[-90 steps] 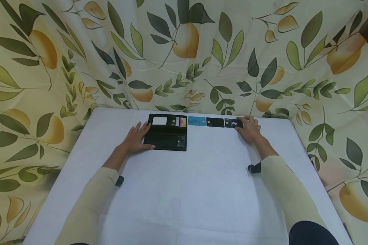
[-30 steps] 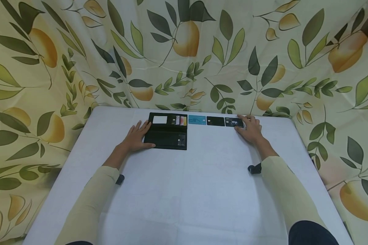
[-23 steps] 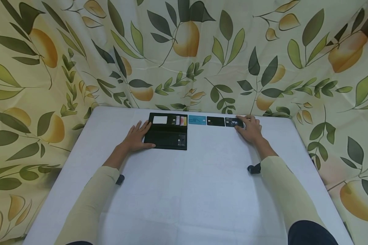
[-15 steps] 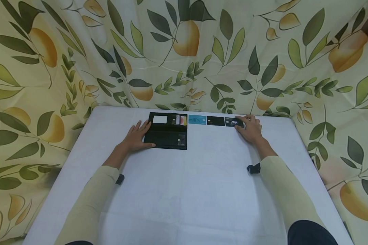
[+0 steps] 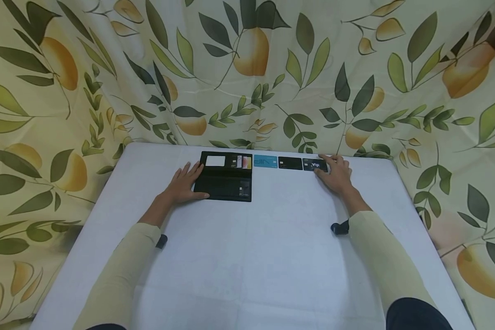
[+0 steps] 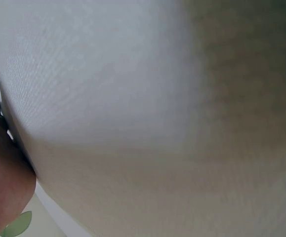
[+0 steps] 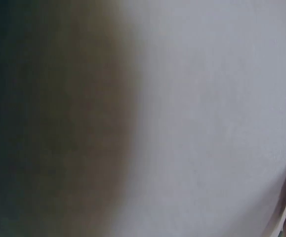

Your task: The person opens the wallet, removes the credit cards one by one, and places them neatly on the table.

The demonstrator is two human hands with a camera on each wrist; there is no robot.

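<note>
Only a slight change shows at the right end of the row: against half a second earlier, the right hand's (image 5: 336, 175) thumb lies a touch farther in over the Vip card (image 5: 310, 164) and its forefinger a touch farther back. The card stays in place, flat on the white worktop (image 5: 239, 256), so the touch seems a fine adjustment rather than a carry. Thumb and forefinger stand moderately apart at the card's near and far sides; whether they pinch it, one cannot tell.

The left hand (image 5: 183, 185), fingers spread wide, rests on the left side of the open black wallet (image 5: 218, 184), apparently steadying it. Rightward from the wallet run the blue card (image 5: 265, 161), the plain black card (image 5: 290, 163) and the Vip card, all unmoved.
</note>
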